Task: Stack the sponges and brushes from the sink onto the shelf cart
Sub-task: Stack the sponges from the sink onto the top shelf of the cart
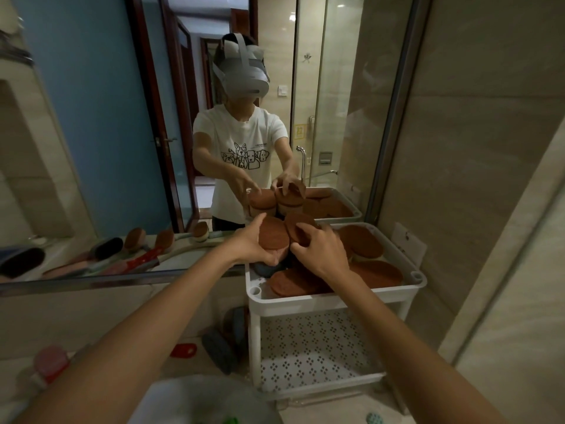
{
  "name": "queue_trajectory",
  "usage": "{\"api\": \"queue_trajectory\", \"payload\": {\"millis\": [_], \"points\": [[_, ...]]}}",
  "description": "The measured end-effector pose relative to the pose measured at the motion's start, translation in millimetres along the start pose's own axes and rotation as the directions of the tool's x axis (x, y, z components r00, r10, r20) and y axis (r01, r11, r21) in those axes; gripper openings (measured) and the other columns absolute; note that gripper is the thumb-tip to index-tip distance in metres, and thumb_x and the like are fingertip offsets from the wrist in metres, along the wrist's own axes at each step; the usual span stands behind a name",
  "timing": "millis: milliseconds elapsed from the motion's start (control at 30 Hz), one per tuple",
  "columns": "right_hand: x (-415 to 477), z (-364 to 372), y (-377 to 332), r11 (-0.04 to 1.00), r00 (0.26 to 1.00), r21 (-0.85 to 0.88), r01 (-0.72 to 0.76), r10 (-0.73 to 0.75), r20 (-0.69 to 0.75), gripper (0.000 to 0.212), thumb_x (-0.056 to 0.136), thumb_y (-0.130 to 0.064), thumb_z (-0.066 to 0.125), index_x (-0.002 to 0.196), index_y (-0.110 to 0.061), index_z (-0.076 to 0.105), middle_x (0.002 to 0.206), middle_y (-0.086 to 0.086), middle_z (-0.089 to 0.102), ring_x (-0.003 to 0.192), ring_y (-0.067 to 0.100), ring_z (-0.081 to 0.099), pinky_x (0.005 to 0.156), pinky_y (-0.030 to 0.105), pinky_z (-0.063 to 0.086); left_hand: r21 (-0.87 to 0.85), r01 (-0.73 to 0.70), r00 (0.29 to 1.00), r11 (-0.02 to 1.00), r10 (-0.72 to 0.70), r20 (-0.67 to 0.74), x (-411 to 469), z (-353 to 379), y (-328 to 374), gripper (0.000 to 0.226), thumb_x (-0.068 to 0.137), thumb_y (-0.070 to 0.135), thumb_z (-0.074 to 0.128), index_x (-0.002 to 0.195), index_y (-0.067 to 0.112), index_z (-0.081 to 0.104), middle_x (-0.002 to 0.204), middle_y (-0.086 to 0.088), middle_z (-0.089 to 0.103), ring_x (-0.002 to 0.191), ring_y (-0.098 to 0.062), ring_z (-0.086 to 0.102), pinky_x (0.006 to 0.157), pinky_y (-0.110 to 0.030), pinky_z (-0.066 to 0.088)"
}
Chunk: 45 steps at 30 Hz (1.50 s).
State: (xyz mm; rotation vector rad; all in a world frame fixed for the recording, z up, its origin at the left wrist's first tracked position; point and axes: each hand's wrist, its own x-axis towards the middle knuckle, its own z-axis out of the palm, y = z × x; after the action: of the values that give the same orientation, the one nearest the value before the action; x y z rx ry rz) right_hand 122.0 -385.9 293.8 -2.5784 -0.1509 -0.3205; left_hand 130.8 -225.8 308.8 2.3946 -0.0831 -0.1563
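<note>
A white shelf cart [336, 296] stands against the mirror, its top tray full of brown oval sponges. My left hand [253, 243] grips a stack of brown sponges [273, 237] at the tray's back left. My right hand [321, 249] holds a tilted brown sponge [298, 226] right beside that stack. More brown sponges lie flat in the tray at the right [365, 243] and at the front [290, 283]. A dark blue sponge [266, 269] peeks out under my left hand.
Dark blue sponges [220, 350] and a red scraper [183, 350] lie on the counter left of the cart. The cart's perforated lower shelf [312, 347] holds nothing. A pink-topped item [50, 362] sits at the lower left. The mirror reflects brushes and a person.
</note>
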Motion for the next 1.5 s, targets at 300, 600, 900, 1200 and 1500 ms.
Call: {"api": "queue_trajectory", "payload": {"millis": [300, 600, 900, 1200, 1500], "points": [[1.3, -1.5, 11.1, 0.999, 0.998, 0.014, 0.051, -0.051, 0.025, 0.052, 0.084, -0.040, 0.056, 0.134, -0.033, 0.046, 0.144, 0.013, 0.038, 0.130, 0.033, 0.038, 0.105, 0.039, 0.036, 0.199, -0.089, 0.993, 0.976, 0.102, -0.053, 0.9, 4.4, -5.1, 0.093, 0.073, 0.027, 0.075, 0.147, 0.022, 0.021, 0.147, -0.009, 0.036, 0.131, -0.025, 0.040, 0.106, -0.037, 0.040], [-2.4, -4.9, 5.1, 0.951, 0.987, -0.262, 0.163, -0.154, 0.053, 0.051, 0.090, -0.038, 0.049, 0.138, -0.024, 0.041, 0.149, 0.011, 0.031, 0.136, 0.033, 0.027, 0.107, 0.045, 0.032, 0.343, -0.075, 0.988, 0.936, 0.115, -0.098, -9.9, 13.2, 1.5, 0.089, 0.078, 0.032, 0.071, 0.149, 0.020, 0.018, 0.150, -0.011, 0.020, 0.140, -0.030, 0.022, 0.115, -0.039, 0.025], [-7.8, -10.6, -6.1, 0.881, 0.972, -0.432, 0.192, -0.112, 0.205, 0.055, 0.093, -0.038, 0.042, 0.143, -0.020, 0.028, 0.148, 0.011, 0.031, 0.138, 0.034, 0.024, 0.110, 0.051, 0.022, 0.421, -0.015, 0.997, 0.907, 0.044, -0.061, -19.9, 13.9, 4.8, 0.090, 0.084, 0.040, 0.062, 0.150, 0.017, 0.007, 0.158, -0.011, 0.006, 0.145, -0.031, 0.014, 0.117, -0.043, 0.023], [-58.0, -24.8, -2.9, 0.962, 0.956, -0.164, 0.219, -0.245, -0.164, 0.035, 0.088, -0.017, 0.051, 0.121, -0.007, 0.057, 0.147, 0.018, 0.033, 0.139, 0.032, 0.025, 0.114, 0.040, 0.020, 0.287, -0.183, 0.881, 0.940, 0.286, -0.377, -71.1, 7.6, 46.2, 0.037, 0.093, 0.022, 0.047, 0.127, 0.009, 0.053, 0.135, -0.012, 0.049, 0.124, -0.026, 0.046, 0.099, -0.033, 0.038], [-203.7, 19.9, 57.3, 0.955, 0.894, 0.255, 0.151, -0.022, -0.447, 0.034, 0.077, -0.018, 0.040, 0.091, 0.000, 0.064, 0.104, 0.019, 0.058, 0.094, 0.021, 0.055, 0.079, 0.026, 0.041, -0.038, -0.267, 0.893, 0.963, 0.232, -0.386, -166.2, 121.0, 38.2, 0.020, 0.090, 0.017, 0.052, 0.097, 0.007, 0.067, 0.099, -0.011, 0.070, 0.095, -0.026, 0.062, 0.080, -0.030, 0.045]]}}
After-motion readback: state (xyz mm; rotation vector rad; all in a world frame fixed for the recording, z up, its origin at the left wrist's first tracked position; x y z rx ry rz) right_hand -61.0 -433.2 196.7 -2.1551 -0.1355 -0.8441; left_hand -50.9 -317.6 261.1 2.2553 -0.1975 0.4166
